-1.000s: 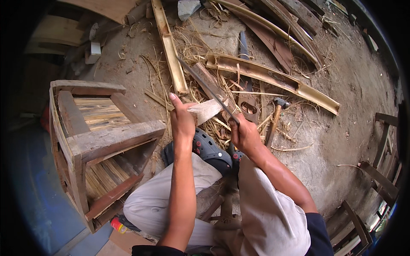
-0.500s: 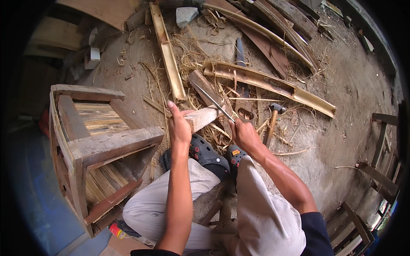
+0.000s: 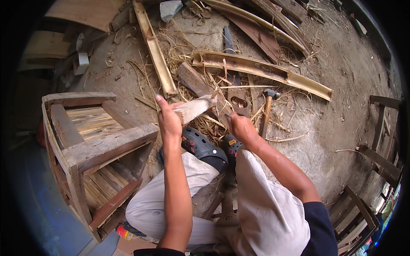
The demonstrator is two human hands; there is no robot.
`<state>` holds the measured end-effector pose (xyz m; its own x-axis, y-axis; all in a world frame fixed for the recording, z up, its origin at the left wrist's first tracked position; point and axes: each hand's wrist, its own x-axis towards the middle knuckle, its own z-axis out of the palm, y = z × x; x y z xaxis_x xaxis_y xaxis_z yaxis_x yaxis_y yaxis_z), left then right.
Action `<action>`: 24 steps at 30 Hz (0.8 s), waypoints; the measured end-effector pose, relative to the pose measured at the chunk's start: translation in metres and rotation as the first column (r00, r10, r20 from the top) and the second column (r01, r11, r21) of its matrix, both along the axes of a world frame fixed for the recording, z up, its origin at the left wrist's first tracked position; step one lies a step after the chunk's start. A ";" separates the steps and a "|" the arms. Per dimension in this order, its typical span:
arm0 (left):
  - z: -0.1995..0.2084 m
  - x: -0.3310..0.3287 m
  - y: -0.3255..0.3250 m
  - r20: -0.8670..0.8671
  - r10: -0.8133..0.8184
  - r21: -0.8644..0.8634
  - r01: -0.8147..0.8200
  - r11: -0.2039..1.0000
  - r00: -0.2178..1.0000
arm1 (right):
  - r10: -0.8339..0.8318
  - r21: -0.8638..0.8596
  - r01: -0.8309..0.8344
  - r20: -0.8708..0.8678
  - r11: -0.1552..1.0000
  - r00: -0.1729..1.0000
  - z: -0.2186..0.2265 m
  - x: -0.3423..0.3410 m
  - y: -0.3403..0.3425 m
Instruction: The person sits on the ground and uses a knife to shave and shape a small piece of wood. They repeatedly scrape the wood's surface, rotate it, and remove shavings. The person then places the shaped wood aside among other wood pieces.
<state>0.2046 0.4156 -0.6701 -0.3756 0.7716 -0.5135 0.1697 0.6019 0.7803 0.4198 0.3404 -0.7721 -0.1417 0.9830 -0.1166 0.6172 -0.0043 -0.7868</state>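
Note:
My left hand [image 3: 171, 123] is closed around the near end of a pale, squared wood block [image 3: 193, 110], its thumb pointing up along one side. The block's far end looks whittled and narrower, with a small sliver standing up. It lies over a darker wood piece [image 3: 193, 79] on the ground. Just right of the block's tip, my right hand [image 3: 241, 129] is a closed fist around a long-bladed knife [image 3: 228, 114]. Only a short bit of metal shows at the fist; the rest of the blade cannot be made out.
A hammer [image 3: 268, 109] and a handsaw [image 3: 237, 101] lie beyond my right hand. Split bamboo lengths [image 3: 157, 55] and curly shavings cover the ground. A wooden stool-like frame [image 3: 113, 145] stands at left. My clogs [image 3: 203, 149] are close below the block.
The knife blade, which lay across the block's far end, has come off it and is now mostly out of sight. My right hand sits clear of the block. The whole view has shifted slightly.

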 end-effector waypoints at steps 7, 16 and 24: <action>-0.003 0.005 -0.009 -0.051 -0.065 0.054 0.067 0.996 0.997 | -0.007 -0.017 0.007 0.013 1.000 1.000 -0.015 0.005 -0.008; 0.002 0.007 -0.025 -0.102 -0.136 0.174 0.153 0.973 0.985 | -0.092 0.125 0.116 -0.182 0.985 0.979 0.040 -0.002 -0.013; 0.013 0.012 -0.032 -0.305 -0.298 0.182 0.363 0.914 0.905 | 0.004 -0.273 0.008 0.044 0.962 0.999 0.040 -0.001 -0.002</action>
<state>0.2170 0.3840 -0.6567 -0.1748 0.9585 -0.2252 0.5467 0.2847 0.7874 0.4190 0.3381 -0.7325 -0.1290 0.9130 -0.3870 0.6508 -0.2165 -0.7278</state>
